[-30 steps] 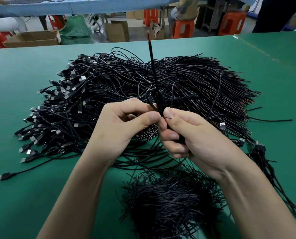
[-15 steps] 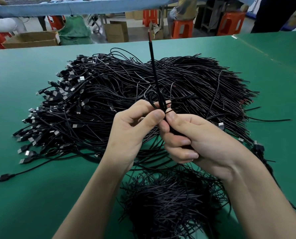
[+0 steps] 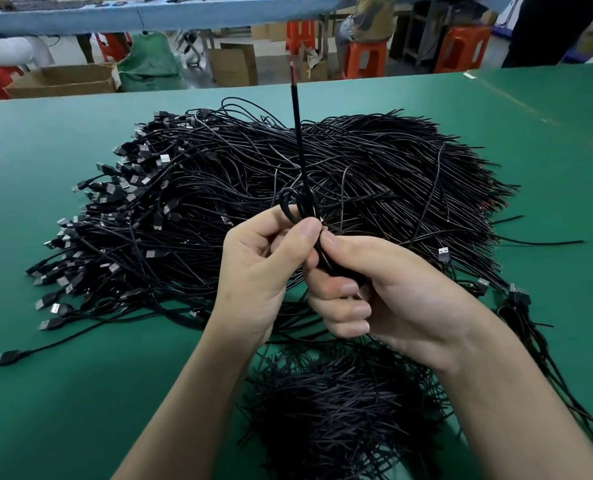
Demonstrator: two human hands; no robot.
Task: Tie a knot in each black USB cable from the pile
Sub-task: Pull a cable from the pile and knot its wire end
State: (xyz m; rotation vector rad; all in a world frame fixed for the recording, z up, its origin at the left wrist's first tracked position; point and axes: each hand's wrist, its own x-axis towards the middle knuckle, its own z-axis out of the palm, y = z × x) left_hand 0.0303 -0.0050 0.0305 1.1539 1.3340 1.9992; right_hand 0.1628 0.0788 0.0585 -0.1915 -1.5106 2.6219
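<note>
Setting: a green tabletop (image 3: 80, 393) in a workshop, with orange stools (image 3: 364, 57) and cardboard boxes (image 3: 63, 81) beyond its far edge.
Cable in hand: 1 black USB cable (image 3: 297, 133) is held up off the tabletop, in front of the pile, where the 2 hands meet.
Long axis: its free end stands almost upright from the pinch point and ends in a red tip (image 3: 292, 65).
Loop: a small loop (image 3: 288, 206) sits just above the left thumb and touches the upright strand.
Left grip (image 3: 260, 271): thumb and fingers are clenched on the cable, pinching the base of the loop.
Right grip (image 3: 392, 299): fingers are curled round the cable's lower run, with the thumb tip just beside the left thumb.
Relation that matters: the loop lies on the left side of the upright strand, so the left grip is nearer to it. The tail rises straight above both grips.
Judgement: the knot looks formed but loose. Tightening would likely mean pulling along that upright axis while the loop's base stays pinched.
Pile (image 3: 374, 161): it lies behind the hands, with USB plugs (image 3: 132, 174) massed on its left and cut ends fanning right.
Near heap (image 3: 340, 410): a smaller tangle of black strands lies under the wrists. I cannot tell whether they are knotted.
</note>
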